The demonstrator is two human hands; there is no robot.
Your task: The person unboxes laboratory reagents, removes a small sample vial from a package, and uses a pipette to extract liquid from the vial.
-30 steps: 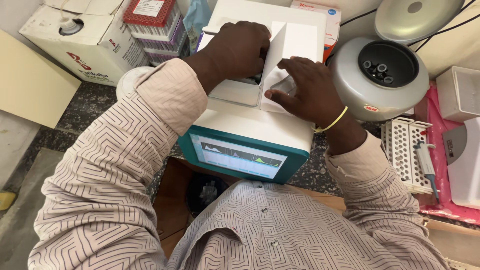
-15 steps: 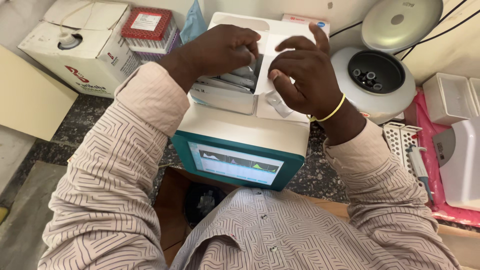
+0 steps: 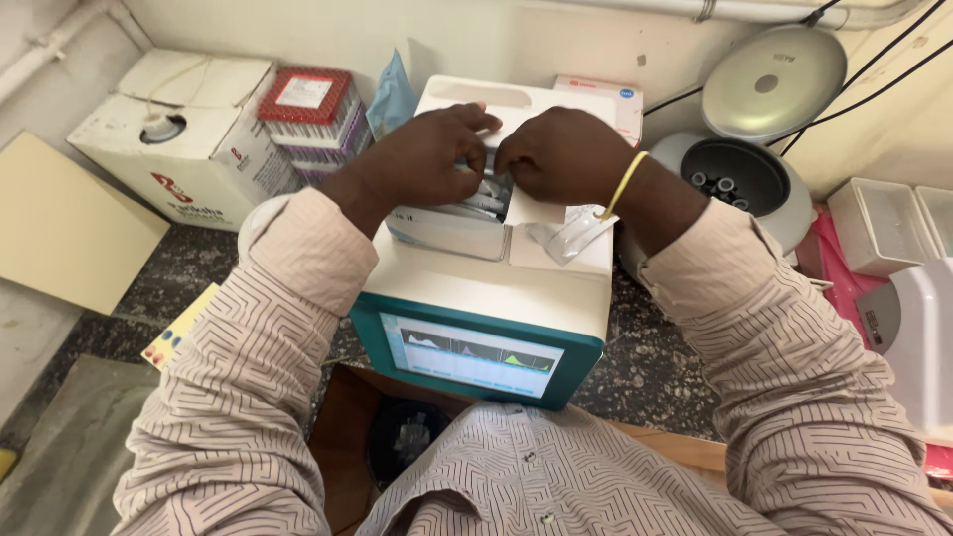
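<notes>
A white and teal analyser (image 3: 496, 288) with a lit screen (image 3: 472, 355) stands on the dark stone counter in front of me. Both my hands are at an open compartment on its top. My left hand (image 3: 427, 159) curls its fingers over a grey pack (image 3: 486, 199) inside the opening. My right hand (image 3: 566, 154), with a yellow band at the wrist, grips the white flap (image 3: 531, 213) at the compartment's right edge. Beside my right wrist, a clear plastic wrapper (image 3: 571, 238) lies on the machine's top.
A small centrifuge (image 3: 740, 179) with its round lid (image 3: 774, 69) raised stands at the right. White trays (image 3: 879, 223) and a white device (image 3: 923, 337) sit further right. A cardboard box (image 3: 184, 134) and a red-topped tube rack (image 3: 313, 109) stand at the left.
My right hand has come down from holding the flap up and now closes over the compartment's edge. My left hand has pushed the grey pack deeper into the opening.
</notes>
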